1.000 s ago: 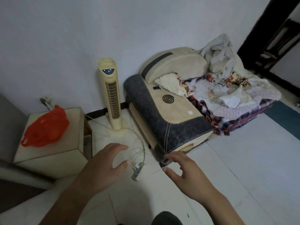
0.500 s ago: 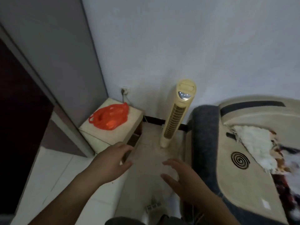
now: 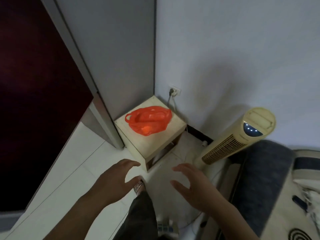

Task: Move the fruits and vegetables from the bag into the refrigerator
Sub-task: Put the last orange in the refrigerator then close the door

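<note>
White floor tiles lie under both outstretched hands, left hand [image 3: 114, 183] and right hand [image 3: 194, 185], fingers spread, empty.

The bag [image 3: 149, 120] is thin orange plastic, crinkled and a little glossy. It lies on a pale surface [image 3: 176, 124] that looks like matt painted wood. The refrigerator [image 3: 110, 66] has a smooth grey side (metal, as it seems). The fan [image 3: 242, 134] is cream plastic, and the floor [image 3: 69, 170] is smooth white tile.
</note>
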The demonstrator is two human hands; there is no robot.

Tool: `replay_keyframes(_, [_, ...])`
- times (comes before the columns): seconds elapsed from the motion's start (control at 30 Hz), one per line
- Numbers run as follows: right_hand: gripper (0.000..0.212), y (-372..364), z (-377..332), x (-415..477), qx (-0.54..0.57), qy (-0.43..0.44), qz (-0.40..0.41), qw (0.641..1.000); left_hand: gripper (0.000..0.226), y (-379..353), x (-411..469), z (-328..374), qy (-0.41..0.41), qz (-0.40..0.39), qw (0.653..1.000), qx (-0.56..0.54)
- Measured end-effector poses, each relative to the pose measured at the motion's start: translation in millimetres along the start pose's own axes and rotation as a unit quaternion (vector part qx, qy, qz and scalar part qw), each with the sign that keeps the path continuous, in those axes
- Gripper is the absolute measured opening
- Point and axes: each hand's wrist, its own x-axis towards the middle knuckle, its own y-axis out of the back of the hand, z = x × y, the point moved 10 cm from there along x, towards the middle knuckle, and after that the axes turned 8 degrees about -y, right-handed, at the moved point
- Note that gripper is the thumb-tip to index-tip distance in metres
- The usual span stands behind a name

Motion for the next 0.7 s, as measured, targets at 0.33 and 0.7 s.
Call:
replay_keyframes(0.33, [0.044,49,29,124,-0.019,-0.11,0.032,0.993,0.048,13,199,-59,-0.028,-0.11,0.992,0.049])
replay_keyframes(0.7, [0.049,54,-20,271,-0.085,0.042,-0.018,0.995,0.025,52,269,-122,0.022,0.001,0.994,-0.108])
